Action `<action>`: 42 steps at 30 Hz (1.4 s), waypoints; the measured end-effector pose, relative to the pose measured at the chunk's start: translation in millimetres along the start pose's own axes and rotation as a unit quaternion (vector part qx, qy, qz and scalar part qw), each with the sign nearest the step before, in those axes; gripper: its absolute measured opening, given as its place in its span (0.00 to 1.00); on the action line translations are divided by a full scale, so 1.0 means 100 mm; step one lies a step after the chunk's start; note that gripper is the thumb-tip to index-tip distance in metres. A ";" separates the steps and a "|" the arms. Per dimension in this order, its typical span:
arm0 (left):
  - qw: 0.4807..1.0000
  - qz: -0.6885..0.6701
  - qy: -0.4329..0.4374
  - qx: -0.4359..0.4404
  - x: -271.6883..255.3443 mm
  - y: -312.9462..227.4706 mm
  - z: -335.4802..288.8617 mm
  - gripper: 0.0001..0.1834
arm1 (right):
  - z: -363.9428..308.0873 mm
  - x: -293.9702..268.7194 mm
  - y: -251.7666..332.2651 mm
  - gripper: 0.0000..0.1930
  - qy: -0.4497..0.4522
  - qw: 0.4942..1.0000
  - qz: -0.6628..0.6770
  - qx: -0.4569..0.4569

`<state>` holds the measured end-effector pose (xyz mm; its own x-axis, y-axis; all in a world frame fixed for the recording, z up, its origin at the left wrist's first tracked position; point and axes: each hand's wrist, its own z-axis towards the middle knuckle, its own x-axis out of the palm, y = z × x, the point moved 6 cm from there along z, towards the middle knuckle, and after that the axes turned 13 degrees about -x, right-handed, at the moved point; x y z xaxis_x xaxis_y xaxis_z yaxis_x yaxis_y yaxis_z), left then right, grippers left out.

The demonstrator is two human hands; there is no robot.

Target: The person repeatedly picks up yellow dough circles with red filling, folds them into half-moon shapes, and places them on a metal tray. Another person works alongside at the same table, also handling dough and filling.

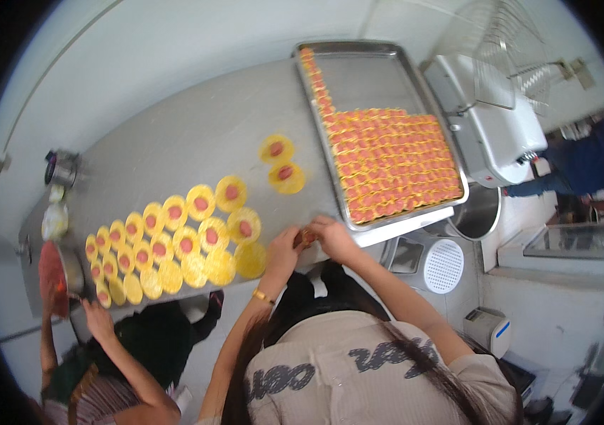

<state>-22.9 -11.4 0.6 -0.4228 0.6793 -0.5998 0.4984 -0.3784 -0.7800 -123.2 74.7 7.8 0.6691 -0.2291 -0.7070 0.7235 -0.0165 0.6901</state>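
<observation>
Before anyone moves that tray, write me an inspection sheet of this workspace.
Surface: grey table, metal-looking.
Job's things: yellow rounds in slanted rows, many topped with pink filling; two topped rounds lie apart. Pink-and-yellow pieces cover the near part of the metal tray, one line running up its left side.
Clutter: container and pale bag at the table's left.
Hands: left fingers and right fingers hold a small piece.
Cables: none clearly seen.
Surroundings: white machine beyond the tray; co-worker's hand beside a bowl.
</observation>
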 end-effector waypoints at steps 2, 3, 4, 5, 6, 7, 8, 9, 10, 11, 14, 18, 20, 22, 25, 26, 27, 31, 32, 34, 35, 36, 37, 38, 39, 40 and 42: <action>1.000 0.007 0.009 -0.015 -0.03 0.02 0.00 0.11 | 0.01 0.01 -0.01 0.23 -0.017 1.000 -0.020 0.003; 0.999 0.028 0.013 -0.030 -0.04 0.04 -0.01 0.11 | -0.01 0.04 -0.01 0.20 -0.008 0.999 -0.031 0.012; 0.999 0.027 0.013 -0.015 -0.06 0.04 -0.02 0.09 | -0.04 0.05 0.04 0.18 -0.034 0.998 -0.048 -0.005; 0.999 0.033 0.006 0.005 -0.09 0.04 -0.03 0.07 | -0.02 0.15 0.02 0.16 0.007 0.998 -0.054 0.018; 0.999 0.034 0.007 -0.002 -0.09 0.08 -0.03 0.07 | 0.01 0.19 0.04 0.15 0.003 0.998 -0.061 -0.001; 0.999 0.026 -0.012 0.019 -0.11 0.09 -0.04 0.07 | 0.03 0.23 0.03 0.14 0.014 0.996 -0.088 0.010; 1.000 -0.003 0.001 -0.006 -0.11 0.15 -0.02 0.07 | 0.05 0.24 0.04 0.13 0.009 0.994 -0.112 0.007; 0.999 -0.039 0.009 -0.028 -0.11 0.21 0.00 0.08 | 0.07 0.25 0.04 0.12 -0.002 0.995 -0.100 0.013; 0.970 -0.202 0.050 -0.125 -0.07 0.34 0.01 0.09 | 0.10 0.26 0.00 0.12 0.019 0.995 -0.087 0.044; 0.889 -0.357 0.106 -0.266 0.06 0.48 0.01 0.10 | 0.12 0.19 0.02 0.12 -0.023 0.999 -0.028 0.032; 0.702 -0.589 0.206 -0.342 0.16 0.43 0.03 0.15 | 0.25 0.03 0.22 0.13 -0.079 0.996 0.033 -0.002; 0.639 -0.681 0.250 -0.256 0.18 0.13 0.18 0.17 | 0.38 -0.20 0.47 0.17 -0.088 0.996 0.018 -0.017; 0.615 -0.704 0.218 -0.280 0.23 0.12 0.25 0.17 | 0.41 -0.28 0.47 0.16 -0.079 0.997 0.002 0.011; 0.613 -0.718 0.221 -0.245 0.26 0.06 0.24 0.16 | 0.42 -0.32 0.44 0.15 -0.052 0.997 0.022 0.042; 0.567 -0.759 0.238 -0.217 0.32 -0.06 0.26 0.14 | 0.40 -0.54 0.50 0.13 -0.133 0.991 0.007 0.006; 0.565 -0.766 0.233 -0.199 0.32 -0.11 0.26 0.15 | 0.40 -0.59 0.51 0.15 -0.126 0.992 0.021 -0.003; 0.562 -0.772 0.215 -0.205 0.33 -0.13 0.26 0.15 | 0.38 -0.62 0.51 0.18 -0.110 0.993 0.032 0.014; 0.514 -0.807 0.227 -0.182 0.30 -0.31 0.25 0.16 | 0.36 -0.78 0.58 0.24 -0.115 0.992 0.033 0.038; 0.509 -0.811 0.225 -0.184 0.30 -0.34 0.25 0.16 | 0.36 -0.78 0.58 0.25 -0.112 0.991 0.053 0.050; 0.502 -0.814 0.219 -0.193 0.31 -0.37 0.24 0.16 | 0.34 -0.78 0.57 0.25 -0.118 0.988 0.079 0.062; 0.500 -0.815 0.214 -0.199 0.33 -0.38 0.25 0.16 | 0.33 -0.78 0.57 0.25 -0.125 0.987 0.083 0.062; 0.507 -0.812 0.203 -0.207 0.35 -0.39 0.25 0.16 | 0.33 -0.79 0.55 0.25 -0.132 0.985 0.088 0.061; 0.502 -0.814 0.200 -0.212 0.39 -0.41 0.25 0.16 | 0.34 -0.80 0.57 0.25 -0.125 0.991 0.042 0.030; 0.507 -0.812 0.190 -0.219 0.43 -0.41 0.26 0.16 | 0.36 -0.81 0.59 0.24 -0.117 0.993 -0.003 -0.003; 0.510 -0.817 0.191 -0.192 0.44 -0.45 0.29 0.16 | 0.38 -0.85 0.60 0.24 -0.115 0.991 -0.043 -0.044; 0.508 -0.814 0.190 -0.205 0.47 -0.45 0.31 0.16 | 0.40 -0.87 0.56 0.24 -0.098 0.993 -0.045 -0.049; 0.505 -0.817 0.189 -0.204 0.51 -0.47 0.37 0.16 | 0.46 -0.93 0.44 0.24 -0.051 0.997 -0.040 -0.047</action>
<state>-95.6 17.7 0.4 -0.3858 -0.0238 0.9223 -0.1356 0.9903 -0.0312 -161.4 50.7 111.5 0.5913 -0.3292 -0.7362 0.7896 0.0508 0.6115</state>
